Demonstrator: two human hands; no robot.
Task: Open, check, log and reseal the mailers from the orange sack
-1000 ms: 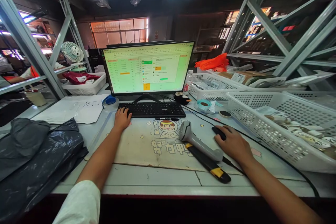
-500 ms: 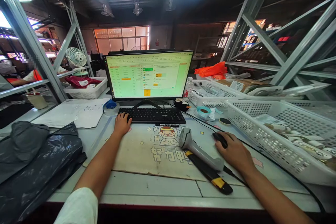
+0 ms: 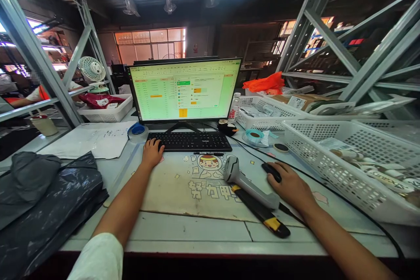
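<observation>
My left hand [image 3: 152, 152] lies on the left end of the black keyboard [image 3: 200, 141], its fingers stretched over the keys with nothing held. To the right, my right hand [image 3: 293, 183] is curved over a black computer mouse [image 3: 272, 172] on the printed desk mat [image 3: 164, 197]. Between my hands lies a grey barcode scanner [image 3: 251, 187], resting against a black and yellow utility knife [image 3: 259, 212]. A monitor [image 3: 185, 92] behind the keyboard shows a spreadsheet with a chat window over it. Near the keyboard's front edge is a black pen [image 3: 208, 154].
White baskets [image 3: 334, 162] with packed goods line the right side. A dark plastic bag [image 3: 65, 192] and a white sheet [image 3: 88, 140] lie at left. Tape rolls [image 3: 138, 130] sit near the keyboard. Metal frames [image 3: 36, 48] flank the table; another person's arm shows far left.
The mouse and my right hand have shifted slightly to the left. My left hand stays on the keyboard. The whole view has tilted a little.
</observation>
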